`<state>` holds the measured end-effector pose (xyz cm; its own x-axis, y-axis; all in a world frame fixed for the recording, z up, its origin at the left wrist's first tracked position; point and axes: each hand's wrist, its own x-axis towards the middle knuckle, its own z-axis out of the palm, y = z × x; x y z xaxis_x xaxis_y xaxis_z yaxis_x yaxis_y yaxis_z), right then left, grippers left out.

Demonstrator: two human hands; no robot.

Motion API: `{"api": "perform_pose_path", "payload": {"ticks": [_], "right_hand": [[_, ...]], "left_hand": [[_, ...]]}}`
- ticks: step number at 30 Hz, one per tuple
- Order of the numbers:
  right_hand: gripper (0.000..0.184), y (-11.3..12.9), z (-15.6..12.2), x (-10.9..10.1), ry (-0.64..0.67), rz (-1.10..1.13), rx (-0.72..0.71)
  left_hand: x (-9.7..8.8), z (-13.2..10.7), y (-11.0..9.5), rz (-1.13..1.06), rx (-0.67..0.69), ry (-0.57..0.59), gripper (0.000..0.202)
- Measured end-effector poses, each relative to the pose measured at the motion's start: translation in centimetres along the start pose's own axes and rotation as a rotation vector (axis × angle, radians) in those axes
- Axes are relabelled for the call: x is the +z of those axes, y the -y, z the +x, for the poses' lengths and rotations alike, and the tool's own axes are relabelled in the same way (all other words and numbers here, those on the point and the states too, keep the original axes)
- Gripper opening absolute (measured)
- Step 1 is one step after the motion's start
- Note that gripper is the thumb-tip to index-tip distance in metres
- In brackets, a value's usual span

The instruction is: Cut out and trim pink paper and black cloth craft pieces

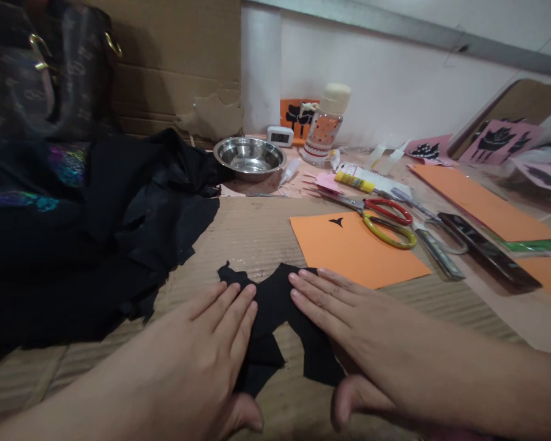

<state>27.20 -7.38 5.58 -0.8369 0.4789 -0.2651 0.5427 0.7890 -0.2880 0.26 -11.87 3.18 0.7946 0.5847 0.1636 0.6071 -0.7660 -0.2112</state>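
A cut piece of black fabric with notched, irregular edges lies on the corrugated cardboard. My left hand rests flat on its left part, fingers stretched out. Across from it, my right hand lies flat on the right part, its thumb apart from the fingers. Parts of the fabric are hidden under both hands. Just beyond my right fingers is an orange card with a small black cutout on it. Scissors with red and yellow handles lie partly over that card.
A large black cloth spreads at left before a brown bag. Behind are a steel bowl, a small digital clock and a bottle. At right lie a glue stick, a box cutter and more orange cards.
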Motion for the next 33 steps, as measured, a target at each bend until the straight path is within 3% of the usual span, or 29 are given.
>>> {"api": "perform_pose_path", "payload": {"ticks": [4,7,11,14,22,26,29,31,33], "right_hand": [[0.098,0.8,0.1,-0.6,0.077,-0.134,0.035],[0.102,0.7,0.1,0.1,0.004,-0.225,-0.023],[0.106,0.0,-0.2,1.1,-0.122,-0.277,-0.071],[0.104,-0.4,-0.5,1.1,-0.130,-0.278,-0.068],[0.105,-0.7,-0.9,1.0,-0.113,-0.290,-0.131],[0.096,-0.3,-0.5,0.6,-0.071,-0.190,-0.018],[0.098,0.2,-0.1,0.4,-0.135,-0.134,-0.055],[0.091,0.3,0.3,0.3,-0.145,-0.100,-0.118],[0.067,0.2,0.9,0.2,-0.116,-0.068,-0.147]], "left_hand": [[0.0,0.3,0.3,-0.022,0.007,-0.036,0.078],[0.0,1.1,1.0,-0.073,0.042,-0.083,0.075],[-0.1,2.1,2.1,-0.240,0.120,0.043,0.081],[-0.2,2.0,2.4,-0.299,0.113,0.125,0.080],[0.1,-0.1,1.5,-0.262,-0.017,0.030,0.073],[0.3,-0.1,1.3,-0.224,0.005,0.036,0.072],[1.5,-0.2,1.2,-0.208,0.026,0.003,0.071],[2.6,-0.2,1.4,-0.155,0.066,-0.053,0.062],[3.5,-0.1,1.9,-0.071,0.109,-0.079,0.048]]}}
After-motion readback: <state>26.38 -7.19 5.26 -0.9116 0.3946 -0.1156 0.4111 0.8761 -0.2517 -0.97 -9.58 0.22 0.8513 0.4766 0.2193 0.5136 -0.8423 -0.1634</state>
